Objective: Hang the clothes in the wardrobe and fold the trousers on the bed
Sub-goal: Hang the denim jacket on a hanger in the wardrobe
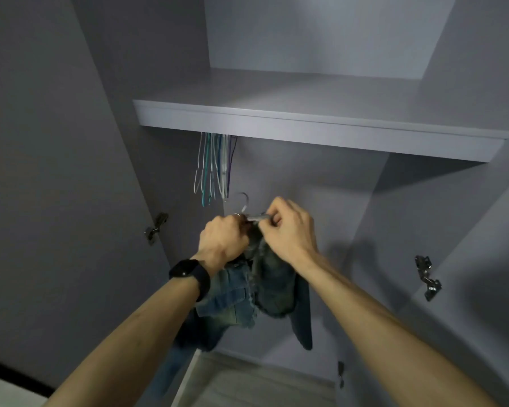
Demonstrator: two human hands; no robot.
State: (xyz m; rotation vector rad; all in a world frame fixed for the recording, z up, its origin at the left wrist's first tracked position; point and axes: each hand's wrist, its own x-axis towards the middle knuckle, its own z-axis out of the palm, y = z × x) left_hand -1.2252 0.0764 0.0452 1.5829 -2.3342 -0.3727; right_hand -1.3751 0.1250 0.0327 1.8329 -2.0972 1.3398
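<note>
While the left hand [222, 240] grips bunched denim [265, 283], the right hand [288, 230] pinches the hanger [249, 211] bar.

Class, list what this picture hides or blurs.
Head view: rail carrying the coloured wire hangers, hidden by the grey wardrobe shelf.
Head view: most of the silver metal hanger, covered by the left hand and right hand.
Head view: type of the faded blue denim garment, bunched and partly behind the forearms.
</note>
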